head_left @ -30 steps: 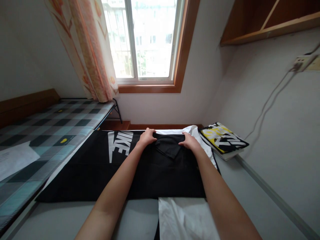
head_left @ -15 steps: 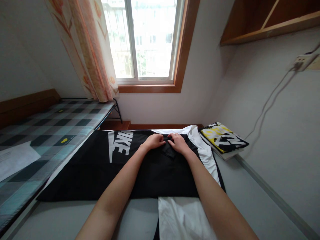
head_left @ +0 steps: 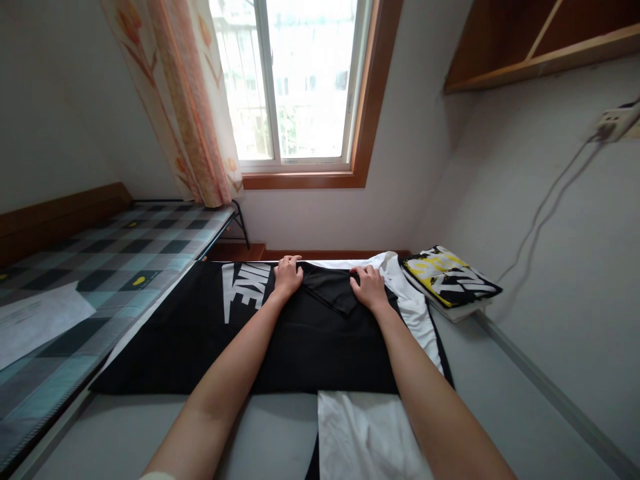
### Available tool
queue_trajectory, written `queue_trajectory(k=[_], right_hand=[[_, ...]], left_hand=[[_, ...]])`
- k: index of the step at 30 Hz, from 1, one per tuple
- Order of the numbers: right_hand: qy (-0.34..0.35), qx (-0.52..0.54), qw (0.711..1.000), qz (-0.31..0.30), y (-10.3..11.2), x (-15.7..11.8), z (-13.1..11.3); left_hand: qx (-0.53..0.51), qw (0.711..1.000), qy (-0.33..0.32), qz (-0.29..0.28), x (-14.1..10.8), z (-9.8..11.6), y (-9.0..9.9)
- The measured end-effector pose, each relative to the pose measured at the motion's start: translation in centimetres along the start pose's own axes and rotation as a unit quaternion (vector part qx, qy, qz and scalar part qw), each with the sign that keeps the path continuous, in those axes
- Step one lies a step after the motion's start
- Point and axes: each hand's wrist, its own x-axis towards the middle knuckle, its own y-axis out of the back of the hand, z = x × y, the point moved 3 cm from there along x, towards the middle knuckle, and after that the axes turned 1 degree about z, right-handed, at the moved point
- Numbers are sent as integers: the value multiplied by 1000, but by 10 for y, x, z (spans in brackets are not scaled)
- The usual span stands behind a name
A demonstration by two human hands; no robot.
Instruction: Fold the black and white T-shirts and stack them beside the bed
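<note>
A black-and-white T-shirt (head_left: 200, 353) with a white NIKE print lies folded lengthwise on the grey table. Its black sleeve (head_left: 333, 288) is laid back over the body, between my two hands. My left hand (head_left: 289, 275) rests on the black cloth near the far edge, just right of the print, fingers extended. On the sleeve's right side lies my right hand (head_left: 369, 287), fingers spread and slightly bent on the fabric. Behind it the white part (head_left: 417, 313) of the shirt is wrinkled. A white sleeve (head_left: 367, 433) hangs toward me from the near edge.
A folded black, yellow and white garment (head_left: 450, 277) sits on a pile at the table's right. To the left is a bed with a checked cover (head_left: 165, 243) and a sheet of paper (head_left: 40, 320). A cable (head_left: 543, 200) runs down the right wall.
My hands have moved apart, the left one leftward toward the print and the right one slightly rightward. The bunched sleeve between them now lies wider and flatter.
</note>
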Motion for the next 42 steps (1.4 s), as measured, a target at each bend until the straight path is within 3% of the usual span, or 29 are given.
queue_trajectory(k=[5, 10, 13, 15, 19, 25, 34, 42], right_hand=[[2, -4, 1000, 11, 1, -2, 0], [2, -14, 1000, 24, 1, -2, -2], [33, -7, 999, 38, 3, -1, -10], [70, 1, 996, 46, 6, -2, -18], [144, 20, 989, 27, 9, -5, -35], [180, 12, 983, -45, 1, -11, -45], [152, -17, 975, -162, -10, -11, -45], [132, -13, 970, -202, -10, -16, -53]], left_hand=[[50, 996, -61, -36, 6, -36, 18], [103, 993, -44, -29, 10, -87, 53], [107, 992, -72, -18, 8, -95, 64], [86, 989, -111, -35, 5, -86, 61], [-26, 981, -168, -98, 2, -44, 38], [-167, 964, -105, -180, 12, 5, 9], [-167, 976, -32, -137, 20, 14, -7], [-150, 984, -5, -91, 13, 16, -10]])
